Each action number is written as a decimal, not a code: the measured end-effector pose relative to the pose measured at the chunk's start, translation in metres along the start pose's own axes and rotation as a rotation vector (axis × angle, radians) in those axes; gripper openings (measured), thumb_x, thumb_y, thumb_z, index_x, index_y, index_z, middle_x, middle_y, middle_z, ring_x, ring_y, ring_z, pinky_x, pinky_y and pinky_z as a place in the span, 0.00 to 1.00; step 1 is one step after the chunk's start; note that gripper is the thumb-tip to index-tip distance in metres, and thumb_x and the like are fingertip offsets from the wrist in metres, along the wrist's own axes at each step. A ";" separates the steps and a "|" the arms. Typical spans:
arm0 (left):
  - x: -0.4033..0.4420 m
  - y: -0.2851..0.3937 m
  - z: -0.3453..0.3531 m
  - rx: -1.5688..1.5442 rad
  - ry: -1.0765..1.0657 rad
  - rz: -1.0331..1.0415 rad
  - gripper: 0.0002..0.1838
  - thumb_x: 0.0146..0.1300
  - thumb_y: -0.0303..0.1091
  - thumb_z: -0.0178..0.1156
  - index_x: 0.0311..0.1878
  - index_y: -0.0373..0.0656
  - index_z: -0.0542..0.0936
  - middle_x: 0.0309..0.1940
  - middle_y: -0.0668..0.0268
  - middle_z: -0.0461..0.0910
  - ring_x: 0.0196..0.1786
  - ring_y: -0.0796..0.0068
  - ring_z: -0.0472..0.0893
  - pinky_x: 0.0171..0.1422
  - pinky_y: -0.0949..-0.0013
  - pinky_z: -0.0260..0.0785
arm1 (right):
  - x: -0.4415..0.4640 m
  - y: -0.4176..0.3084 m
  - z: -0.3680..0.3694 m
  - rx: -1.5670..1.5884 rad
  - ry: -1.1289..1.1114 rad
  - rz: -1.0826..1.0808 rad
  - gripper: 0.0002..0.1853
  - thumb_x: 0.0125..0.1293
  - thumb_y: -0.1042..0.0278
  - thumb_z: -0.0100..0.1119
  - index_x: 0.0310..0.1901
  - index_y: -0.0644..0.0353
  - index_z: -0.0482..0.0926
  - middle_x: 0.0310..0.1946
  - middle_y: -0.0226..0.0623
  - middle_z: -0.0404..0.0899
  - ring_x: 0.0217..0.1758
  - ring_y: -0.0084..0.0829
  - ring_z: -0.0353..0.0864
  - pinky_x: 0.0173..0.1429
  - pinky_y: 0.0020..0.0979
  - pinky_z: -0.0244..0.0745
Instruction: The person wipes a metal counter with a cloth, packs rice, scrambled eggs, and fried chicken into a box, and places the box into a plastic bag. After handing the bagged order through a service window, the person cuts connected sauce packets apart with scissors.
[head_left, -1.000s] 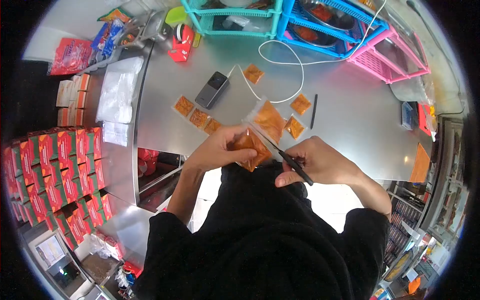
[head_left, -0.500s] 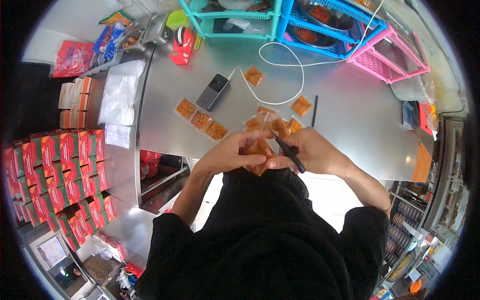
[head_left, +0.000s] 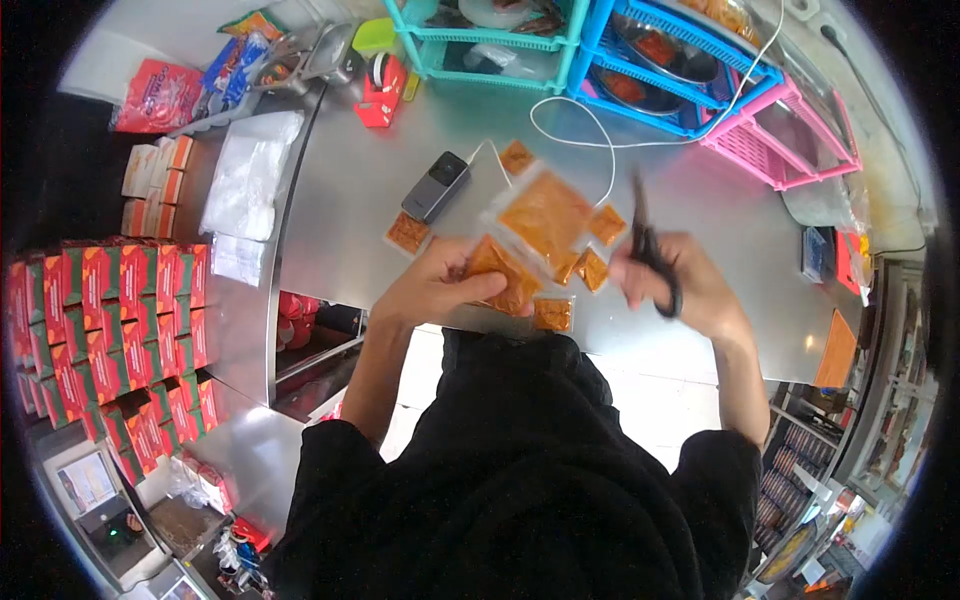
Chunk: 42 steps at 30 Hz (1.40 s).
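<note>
My left hand (head_left: 445, 288) grips an orange-filled clear packet (head_left: 503, 270) above the table's front edge, thumb across its face. Black-handled scissors (head_left: 648, 245) are in my right hand (head_left: 690, 285), blades pointing away from me and smeared by motion. Between my hands is a larger-looking orange packet (head_left: 545, 222), blurred; whether it touches the table or the held packet, I cannot tell. A small packet (head_left: 553, 314) shows near the front edge, right of my left hand. Other small packets lie around: one (head_left: 592, 270) nearer my right hand, another (head_left: 607, 225) behind it.
A dark phone-sized device (head_left: 437, 187) with a white cable lies on the steel table (head_left: 745, 225). Another packet (head_left: 408, 232) is beside it. Teal (head_left: 490, 75), blue (head_left: 640, 112) and pink racks (head_left: 760, 145) line the back. A red tape dispenser (head_left: 380, 92) stands back left.
My right hand has moved right with the scissors, away from the packet in my left hand. My left hand has shifted slightly left. The larger-looking blurred packet now shows between them.
</note>
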<state>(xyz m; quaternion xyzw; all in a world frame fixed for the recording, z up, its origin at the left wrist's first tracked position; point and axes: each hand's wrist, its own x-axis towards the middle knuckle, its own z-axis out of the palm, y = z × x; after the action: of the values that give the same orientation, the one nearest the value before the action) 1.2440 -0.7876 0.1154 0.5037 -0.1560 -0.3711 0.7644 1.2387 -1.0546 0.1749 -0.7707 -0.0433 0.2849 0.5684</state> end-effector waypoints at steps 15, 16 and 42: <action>-0.011 0.014 0.014 -0.006 0.030 0.003 0.20 0.62 0.28 0.52 0.56 0.34 0.61 0.41 0.56 0.75 0.39 0.69 0.80 0.41 0.68 0.76 | -0.005 -0.016 0.026 -0.297 -0.501 0.062 0.27 0.47 0.38 0.63 0.30 0.58 0.76 0.17 0.26 0.71 0.22 0.20 0.68 0.27 0.24 0.61; -0.012 0.012 0.013 0.004 0.022 0.001 0.21 0.62 0.28 0.52 0.56 0.34 0.61 0.41 0.56 0.75 0.39 0.69 0.80 0.41 0.68 0.76 | -0.005 -0.016 0.027 -0.306 -0.494 0.058 0.26 0.47 0.39 0.63 0.29 0.58 0.76 0.17 0.26 0.70 0.22 0.20 0.68 0.26 0.23 0.61; 0.009 -0.033 -0.006 0.322 -0.007 -0.002 0.24 0.60 0.32 0.56 0.58 0.37 0.63 0.41 0.59 0.75 0.40 0.71 0.78 0.41 0.70 0.76 | 0.032 0.005 0.028 -0.189 -0.236 -0.080 0.23 0.54 0.47 0.61 0.26 0.64 0.74 0.14 0.27 0.67 0.18 0.18 0.65 0.22 0.22 0.57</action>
<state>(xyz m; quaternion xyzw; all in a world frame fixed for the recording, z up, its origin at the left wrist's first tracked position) 1.2401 -0.7979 0.0821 0.6186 -0.2155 -0.3440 0.6727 1.2501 -1.0202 0.1527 -0.7795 -0.1671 0.3453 0.4952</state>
